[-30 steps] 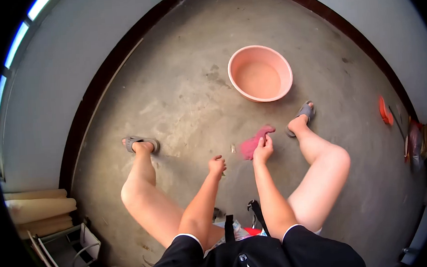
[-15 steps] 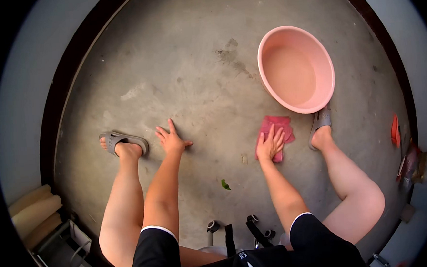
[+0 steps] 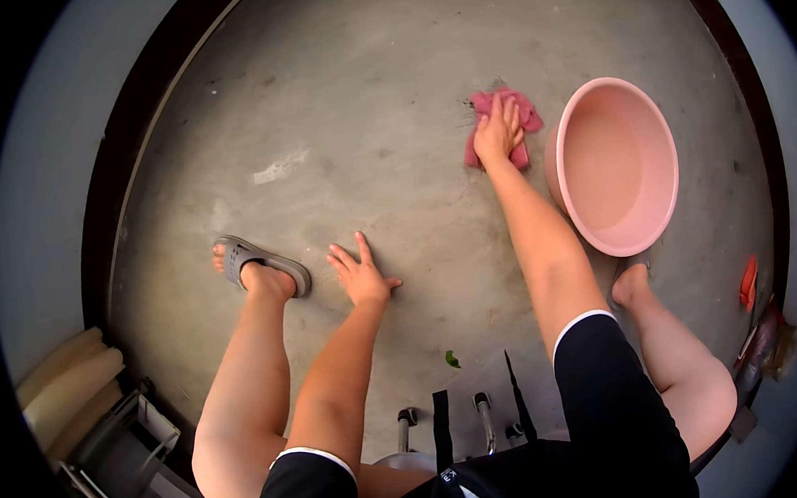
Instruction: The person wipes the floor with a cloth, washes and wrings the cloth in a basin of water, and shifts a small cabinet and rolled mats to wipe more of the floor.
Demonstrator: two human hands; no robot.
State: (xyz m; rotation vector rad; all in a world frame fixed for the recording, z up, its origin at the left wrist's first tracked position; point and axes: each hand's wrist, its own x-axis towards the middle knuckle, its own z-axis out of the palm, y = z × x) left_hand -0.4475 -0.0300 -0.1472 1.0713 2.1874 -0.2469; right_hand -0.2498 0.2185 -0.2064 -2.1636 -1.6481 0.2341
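Pressed down on a pink cloth (image 3: 531,113) is my right hand (image 3: 498,133), its arm stretched far forward. The fingers lie flat over the crumpled cloth, which rests on the grey floor (image 3: 388,85) over a dark mark. My left hand (image 3: 362,274) is spread open on the floor, propped there with nothing in it, beside the foot in a grey slipper (image 3: 267,262). Just right of the cloth stands a pink basin (image 3: 556,171) with cloudy liquid in it.
A green leaf (image 3: 452,360) lies on the floor near the wheeled stool legs (image 3: 485,417). Rolled cream material (image 3: 69,388) and a dark rack (image 3: 123,448) stand at lower left. An orange-red object (image 3: 748,282) is by the right wall.
My right hand and the pink cloth have moved forward across the floor, from beside the right foot to the dark mark. The view has shifted; my left hand stays spread on the floor.
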